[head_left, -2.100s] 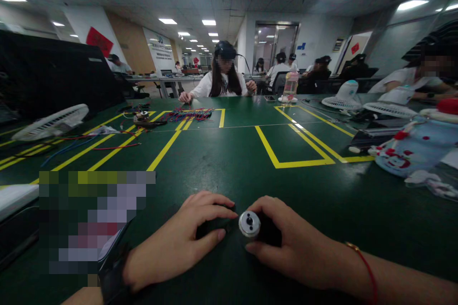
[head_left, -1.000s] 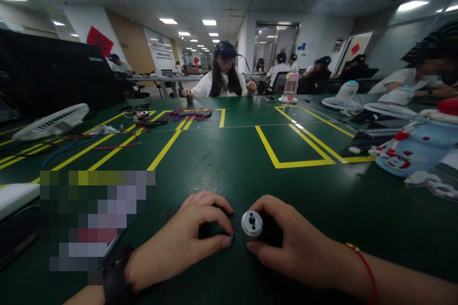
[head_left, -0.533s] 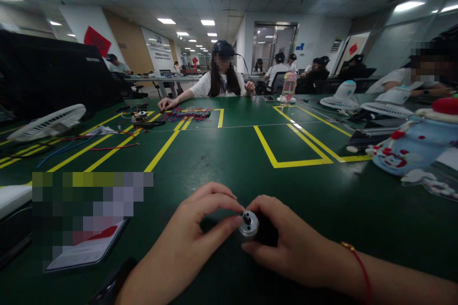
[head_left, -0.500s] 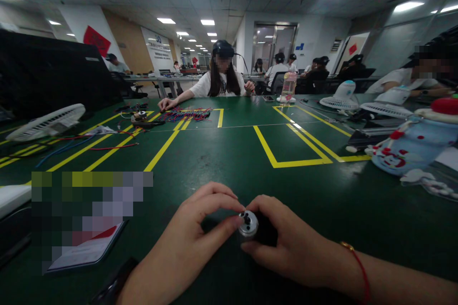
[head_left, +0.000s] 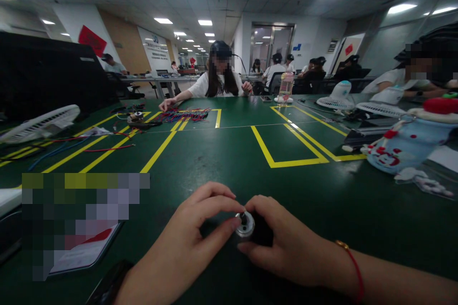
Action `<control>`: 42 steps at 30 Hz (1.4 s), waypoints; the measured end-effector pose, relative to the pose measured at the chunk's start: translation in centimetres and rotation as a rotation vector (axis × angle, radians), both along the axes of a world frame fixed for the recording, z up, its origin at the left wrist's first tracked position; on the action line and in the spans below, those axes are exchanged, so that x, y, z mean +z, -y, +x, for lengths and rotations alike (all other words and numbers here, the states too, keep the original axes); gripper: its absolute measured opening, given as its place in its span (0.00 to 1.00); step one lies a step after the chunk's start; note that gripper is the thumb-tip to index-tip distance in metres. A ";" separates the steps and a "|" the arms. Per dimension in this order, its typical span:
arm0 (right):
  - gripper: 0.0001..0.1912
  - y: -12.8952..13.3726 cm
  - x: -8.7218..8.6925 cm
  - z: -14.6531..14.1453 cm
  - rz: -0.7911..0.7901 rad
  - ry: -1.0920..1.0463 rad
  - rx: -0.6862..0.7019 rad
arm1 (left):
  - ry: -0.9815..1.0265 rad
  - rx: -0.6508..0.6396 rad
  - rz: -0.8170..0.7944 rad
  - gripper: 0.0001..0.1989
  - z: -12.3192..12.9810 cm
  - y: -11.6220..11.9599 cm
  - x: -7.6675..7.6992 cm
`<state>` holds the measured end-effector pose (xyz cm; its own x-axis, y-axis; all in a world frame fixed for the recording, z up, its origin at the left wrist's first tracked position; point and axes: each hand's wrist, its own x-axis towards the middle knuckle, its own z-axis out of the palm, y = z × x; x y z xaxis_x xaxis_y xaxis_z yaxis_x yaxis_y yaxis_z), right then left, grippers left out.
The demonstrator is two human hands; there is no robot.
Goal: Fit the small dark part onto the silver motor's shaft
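Note:
A small silver metal cylinder (head_left: 245, 229) stands upright just above the green table, dark spots showing on its round top face. My right hand (head_left: 282, 238) curls around its right side, with thumb and index finger gripping it. From the left, my left hand (head_left: 200, 228) reaches over, its thumb and index fingertips pinched together at the cylinder's top. Whatever lies between those fingertips is mostly hidden; a small dark piece shows beside them.
Yellow tape (head_left: 272, 152) marks the green table (head_left: 200, 167). Bundled coloured wires (head_left: 186, 114) lie ahead, near a co-worker's hand (head_left: 168, 104). A blurred-out phone (head_left: 86, 252) lies left, a blue cup (head_left: 393, 147) right. White fans (head_left: 336, 100) stand further back.
The view has shifted slightly, so everything sits a little further left. My left fingertips cover the dark piece on the cylinder's top a bit differently; both hands keep their grip.

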<state>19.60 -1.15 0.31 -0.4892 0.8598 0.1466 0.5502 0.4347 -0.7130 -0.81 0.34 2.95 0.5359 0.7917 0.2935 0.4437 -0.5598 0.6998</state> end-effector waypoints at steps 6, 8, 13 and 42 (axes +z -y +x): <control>0.12 0.0 0.1 -0.1 0.003 0.000 0.000 | -0.015 0.030 0.008 0.08 0.1 0.2 0.0; 0.12 -0.1 0.2 -0.1 0.002 0.000 0.000 | -0.017 0.043 0.017 0.08 0.1 0.1 0.0; 0.13 -0.1 0.2 -0.1 0.011 -0.006 0.005 | -0.042 0.034 0.040 0.09 0.1 0.0 0.2; 0.13 0.0 0.2 0.0 0.026 0.022 0.013 | -0.149 0.016 0.089 0.13 -0.1 0.3 -0.1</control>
<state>19.57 -1.13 0.48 -0.5040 0.8492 0.1578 0.5594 0.4601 -0.6894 -0.93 0.02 2.83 0.5661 0.7751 0.2807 0.5487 -0.6084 0.5735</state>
